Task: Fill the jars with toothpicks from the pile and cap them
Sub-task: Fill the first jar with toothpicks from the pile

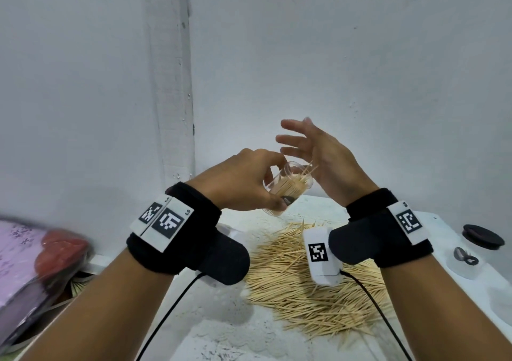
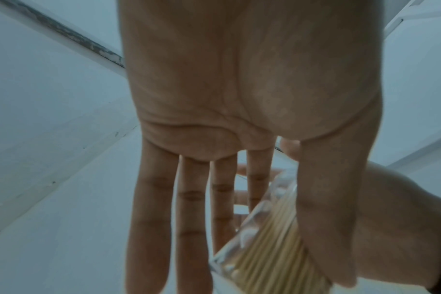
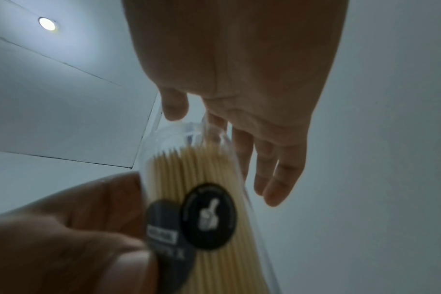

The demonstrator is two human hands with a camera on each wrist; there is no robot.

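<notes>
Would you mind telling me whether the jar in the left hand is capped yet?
Not yet: the jar has an open mouth with toothpicks poking out, and a black lid lies on the table.

Black wrist straps [image 1: 177, 230] carry white tags with square black codes (thin black cables [image 1: 169, 313] trailing below).

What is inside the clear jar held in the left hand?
The jar is packed with toothpicks standing lengthwise; a few poke out of its uncapped mouth. The left hand and dark labels cover part of the wall, so the bottom stays hidden.
</notes>
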